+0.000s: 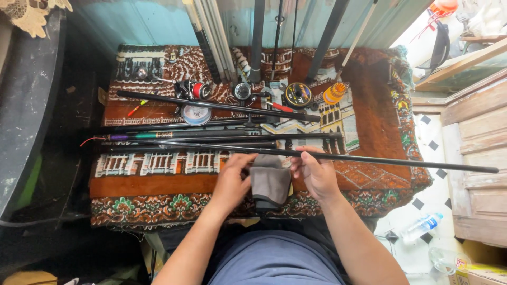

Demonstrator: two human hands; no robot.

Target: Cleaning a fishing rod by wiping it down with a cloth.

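Head view: the rod (369, 158) I am working on lies nearly level across the frame, its long axis running left to right just above both my hands. One end starts among the other rods at centre left; the thin far end reaches almost to the right edge, past the rug (380, 121) and over the tiled floor. Most of its length lies to the right of my hands, so my right hand (315, 174) is the nearer one to the free, long part.

My right hand is closed loosely round the rod, fingers curled over the top and thumb below, a little right of the frame's centre. My left hand (232, 182) is partly closed, pinching the upper edge of the grey cloth (269, 182) with fingers bent. The cloth hangs between my two hands, directly under the rod and touching it or just short of it; I cannot tell which.

Above the rod, toward the upper middle of the frame, several more dark rods lie roughly parallel on the rug, with reels (196, 89) and line spools (297, 95) beyond them. A plastic bottle (421, 227) lies on the floor at lower right, well apart from my hands.
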